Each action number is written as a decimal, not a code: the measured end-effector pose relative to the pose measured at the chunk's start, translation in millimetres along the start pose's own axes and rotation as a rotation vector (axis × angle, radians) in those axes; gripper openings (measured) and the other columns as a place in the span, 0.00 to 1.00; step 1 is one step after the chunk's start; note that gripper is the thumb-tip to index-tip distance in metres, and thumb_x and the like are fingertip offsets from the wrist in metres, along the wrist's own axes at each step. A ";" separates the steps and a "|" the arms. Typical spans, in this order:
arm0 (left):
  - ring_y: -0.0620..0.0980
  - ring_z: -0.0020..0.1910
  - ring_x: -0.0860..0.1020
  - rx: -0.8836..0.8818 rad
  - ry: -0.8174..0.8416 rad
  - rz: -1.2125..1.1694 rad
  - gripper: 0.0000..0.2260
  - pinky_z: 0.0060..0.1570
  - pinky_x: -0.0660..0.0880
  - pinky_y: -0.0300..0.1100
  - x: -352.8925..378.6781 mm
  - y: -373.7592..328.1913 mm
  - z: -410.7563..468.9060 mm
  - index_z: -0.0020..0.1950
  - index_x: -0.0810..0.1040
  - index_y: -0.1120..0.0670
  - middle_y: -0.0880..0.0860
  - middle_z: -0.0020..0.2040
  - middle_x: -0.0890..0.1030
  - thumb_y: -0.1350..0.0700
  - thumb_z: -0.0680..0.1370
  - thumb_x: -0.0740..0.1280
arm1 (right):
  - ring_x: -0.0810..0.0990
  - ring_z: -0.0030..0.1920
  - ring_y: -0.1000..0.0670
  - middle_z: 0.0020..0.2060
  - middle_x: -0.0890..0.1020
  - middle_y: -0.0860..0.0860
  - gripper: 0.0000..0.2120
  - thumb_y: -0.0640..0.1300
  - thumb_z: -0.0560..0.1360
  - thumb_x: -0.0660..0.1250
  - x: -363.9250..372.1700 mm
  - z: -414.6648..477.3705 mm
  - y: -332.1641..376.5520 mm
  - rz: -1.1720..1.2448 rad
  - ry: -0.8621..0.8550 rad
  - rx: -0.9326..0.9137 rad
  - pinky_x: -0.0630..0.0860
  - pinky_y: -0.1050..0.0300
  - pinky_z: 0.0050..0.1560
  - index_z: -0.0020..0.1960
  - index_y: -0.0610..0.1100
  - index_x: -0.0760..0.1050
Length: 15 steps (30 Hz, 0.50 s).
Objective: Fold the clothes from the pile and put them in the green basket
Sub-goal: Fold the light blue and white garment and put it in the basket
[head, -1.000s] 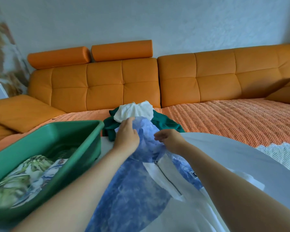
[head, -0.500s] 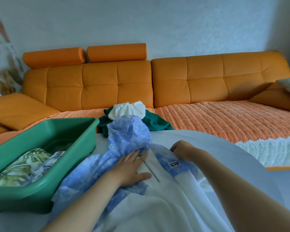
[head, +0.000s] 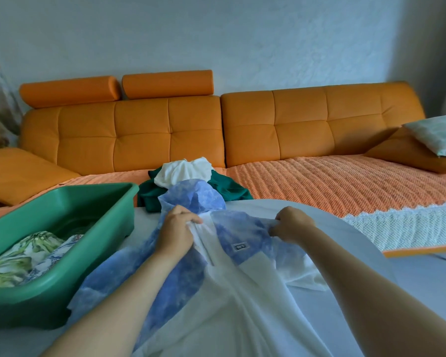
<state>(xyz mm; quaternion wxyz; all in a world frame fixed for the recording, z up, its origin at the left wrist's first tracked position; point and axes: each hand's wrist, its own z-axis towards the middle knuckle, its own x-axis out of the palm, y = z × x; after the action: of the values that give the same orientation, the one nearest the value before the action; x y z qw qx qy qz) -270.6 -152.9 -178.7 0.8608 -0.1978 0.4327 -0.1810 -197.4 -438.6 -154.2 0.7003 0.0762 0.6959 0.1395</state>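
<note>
A blue-and-white hooded jacket (head: 245, 287) lies spread on the white round table (head: 358, 240), its hood bunched at the far end. My left hand (head: 177, 231) grips the fabric near the zipper at the collar. My right hand (head: 291, 224) pinches the jacket's shoulder edge further right. The green basket (head: 62, 202) stands at the left on the table and holds folded leaf-print clothes (head: 29, 252). Behind the hood sits the pile: a white garment (head: 183, 171) on a dark green one (head: 227, 190).
An orange sofa (head: 281, 130) runs across the back, covered by an orange knitted throw (head: 345, 181) with a white lace edge. A pale cushion (head: 435, 134) rests at its right end. The table's far rim curves close to the sofa seat.
Both hands have shifted from smoothing the jacket to gripping it at the collar and shoulder, now wider apart. The jacket is pulled flatter and the view has turned slightly right.
</note>
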 end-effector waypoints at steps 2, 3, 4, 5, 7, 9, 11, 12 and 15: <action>0.57 0.59 0.74 -0.050 0.139 0.196 0.19 0.56 0.69 0.40 -10.4 6.3 6.3 0.42 0.85 0.53 0.54 0.54 0.77 0.73 0.71 0.61 | 0.79 0.39 0.48 0.39 0.79 0.51 0.10 0.53 0.72 0.72 0.4 0.8 -9.3 -0.049 -0.055 0.036 0.67 0.59 0.29 0.47 0.48 0.79; 0.58 0.62 0.73 -0.108 0.265 0.387 0.15 0.59 0.70 0.42 -15.1 5.9 7.7 0.47 0.85 0.52 0.55 0.58 0.77 0.69 0.74 0.63 | 0.79 0.39 0.48 0.40 0.79 0.51 0.09 0.51 0.72 0.71 1.6 1.4 -11.7 -0.056 -0.080 0.044 0.67 0.59 0.29 0.48 0.47 0.79; 0.57 0.63 0.73 -0.174 0.374 0.582 0.12 0.61 0.71 0.43 -17.3 2.8 7.7 0.52 0.84 0.52 0.54 0.62 0.76 0.64 0.77 0.64 | 0.79 0.40 0.47 0.41 0.80 0.51 0.08 0.50 0.73 0.71 2.8 1.8 -11.8 -0.060 -0.100 0.046 0.67 0.58 0.30 0.49 0.47 0.78; 0.56 0.64 0.72 -0.211 0.422 0.734 0.11 0.62 0.71 0.44 -17.3 -2.4 5.5 0.58 0.82 0.52 0.54 0.64 0.75 0.59 0.78 0.65 | 0.79 0.42 0.47 0.43 0.80 0.50 0.07 0.48 0.74 0.70 3.8 1.4 -10.0 -0.088 -0.109 0.040 0.69 0.58 0.32 0.50 0.47 0.78; 0.55 0.67 0.67 -0.169 0.396 0.834 0.13 0.65 0.67 0.45 -10.0 -17.4 1.2 0.61 0.79 0.50 0.53 0.68 0.70 0.57 0.78 0.65 | 0.80 0.51 0.45 0.51 0.81 0.49 0.10 0.44 0.75 0.67 6.4 0.1 -1.9 -0.202 -0.118 0.000 0.74 0.56 0.42 0.55 0.47 0.78; 0.55 0.67 0.66 -0.044 0.308 0.763 0.14 0.65 0.65 0.46 0.5 -38.8 -3.1 0.60 0.77 0.50 0.53 0.67 0.68 0.59 0.76 0.64 | 0.75 0.61 0.45 0.59 0.77 0.47 0.18 0.43 0.75 0.67 8.6 -3.0 8.7 -0.369 -0.152 -0.088 0.73 0.54 0.55 0.64 0.47 0.75; 0.55 0.67 0.67 -0.041 0.373 0.715 0.15 0.63 0.66 0.48 10.0 -63.1 -8.2 0.64 0.75 0.49 0.53 0.67 0.69 0.54 0.77 0.64 | 0.69 0.64 0.44 0.63 0.72 0.46 0.24 0.43 0.75 0.67 11.7 -4.4 19.6 -0.381 -0.232 -0.231 0.70 0.51 0.62 0.71 0.49 0.70; 0.56 0.68 0.67 -0.132 0.478 0.712 0.19 0.64 0.65 0.50 14.8 -72.5 -11.4 0.68 0.72 0.50 0.53 0.69 0.69 0.49 0.77 0.63 | 0.69 0.65 0.44 0.64 0.71 0.47 0.25 0.42 0.75 0.66 13.4 -5.0 25.8 -0.321 -0.243 -0.314 0.69 0.51 0.62 0.71 0.50 0.70; 0.64 0.76 0.57 -0.414 0.798 0.675 0.40 0.70 0.56 0.64 30.5 -82.4 -24.4 0.81 0.51 0.49 0.57 0.79 0.57 0.31 0.75 0.55 | 0.73 0.66 0.43 0.66 0.74 0.47 0.20 0.43 0.80 0.61 18.3 -12.1 45.5 0.002 -0.036 -0.423 0.71 0.51 0.63 0.72 0.50 0.72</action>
<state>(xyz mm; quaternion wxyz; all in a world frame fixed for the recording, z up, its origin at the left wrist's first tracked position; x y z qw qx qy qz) -285.0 -242.7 -171.6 0.5838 -0.1293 0.7905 0.1326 -213.7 -391.0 -158.1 0.7127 -0.0695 0.6386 0.2817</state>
